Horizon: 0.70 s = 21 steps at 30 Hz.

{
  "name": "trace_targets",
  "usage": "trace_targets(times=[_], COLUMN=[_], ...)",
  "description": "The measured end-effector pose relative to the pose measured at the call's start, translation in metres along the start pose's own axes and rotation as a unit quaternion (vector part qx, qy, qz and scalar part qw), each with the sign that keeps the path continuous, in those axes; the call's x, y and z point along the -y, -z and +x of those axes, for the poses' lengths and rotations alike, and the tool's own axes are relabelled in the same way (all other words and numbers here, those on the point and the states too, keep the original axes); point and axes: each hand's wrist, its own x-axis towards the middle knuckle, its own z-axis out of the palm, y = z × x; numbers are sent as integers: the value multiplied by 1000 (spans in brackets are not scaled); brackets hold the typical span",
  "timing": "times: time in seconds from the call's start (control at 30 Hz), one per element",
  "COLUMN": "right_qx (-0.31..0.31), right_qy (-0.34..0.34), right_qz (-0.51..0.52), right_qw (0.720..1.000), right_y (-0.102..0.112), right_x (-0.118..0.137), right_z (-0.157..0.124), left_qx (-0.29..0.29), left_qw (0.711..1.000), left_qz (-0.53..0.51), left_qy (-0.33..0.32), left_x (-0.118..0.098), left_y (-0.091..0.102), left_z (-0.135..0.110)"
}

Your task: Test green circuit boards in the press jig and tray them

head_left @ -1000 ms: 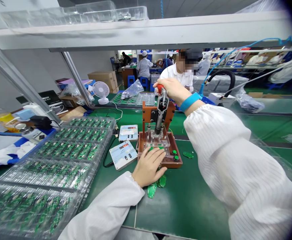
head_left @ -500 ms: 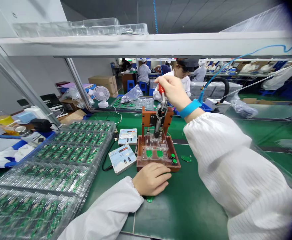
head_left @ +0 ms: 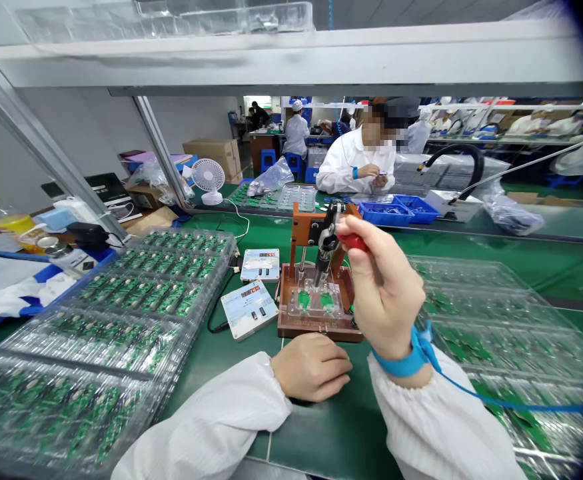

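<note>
My right hand (head_left: pixel 384 293) is wrapped round the red handle (head_left: pixel 354 241) of a toggle clamp (head_left: pixel 327 243), its wrist in a blue strap. The clamp sits on an orange-brown upright above a brown-based test fixture (head_left: pixel 316 327). Under the fixture's clear plate lie two small green circuit boards (head_left: pixel 304 300), side by side. In front of the base, my left hand (head_left: pixel 314 367) rests palm down on the green mat, fingers loosely bent and slightly apart. Whatever is under its palm is hidden. My right hand partly covers the fixture's right side.
Clear trays of green boards stand at left (head_left: pixel 156 293) and right (head_left: pixel 501 347). Two display boxes (head_left: pixel 249 308) with cables sit beside the fixture. Behind are a white fan (head_left: pixel 208 179), blue bins (head_left: pixel 386 212) and a co-worker (head_left: pixel 361 160). A shelf (head_left: pixel 291 60) spans overhead.
My right hand has pulled the red handle down and toward me; the clear plate has dropped over the boards. The right tray has come into view. The left hand has barely moved.
</note>
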Motion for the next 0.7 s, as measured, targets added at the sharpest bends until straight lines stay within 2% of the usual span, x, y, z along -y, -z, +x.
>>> trace_targets(times=[0.07, 0.17, 0.33, 0.4, 0.5, 0.53, 0.57, 0.6, 0.63, 0.7], right_qx=[-17, -14, -45, -57, -45, -38, -33, -29, -27, -24], right_qy=[1, 39, 41, 37, 33, 29, 24, 18, 15, 19], right_qz=[25, 58, 66, 81, 102, 110, 119, 128, 133, 134], right_qw=[1000, 997, 996, 994, 993, 993, 992, 991, 991, 991], right_y=[-6, -14, -26, -28, -29, -29, -28, -28, -28, -27], right_x=[-8, -23, -35, -35, -35, -35, -35, -35, -35, -36], right_z=[-14, -32, -47, -48, -50, -50, -51, -51, -51, -50], left_qx=[-17, -51, -188, -232, -254, -237, -186, -113, -15, 170], left_qw=[1000, 999, 982, 971, 940, 925, 915, 906, 897, 852], left_qz=[-1, 5, 9, 11, 9, 0, -6, 2, 17, 58], left_qy=[-3, -4, -11, 49, 227, 297, 359, 407, 441, 492], left_x=[0, 1, 1, 6, 30, 41, 54, 67, 79, 100], left_y=[1, 2, 8, 18, 48, 60, 73, 85, 96, 113], left_z=[-1, -1, -2, -6, -18, -22, -26, -30, -32, -35])
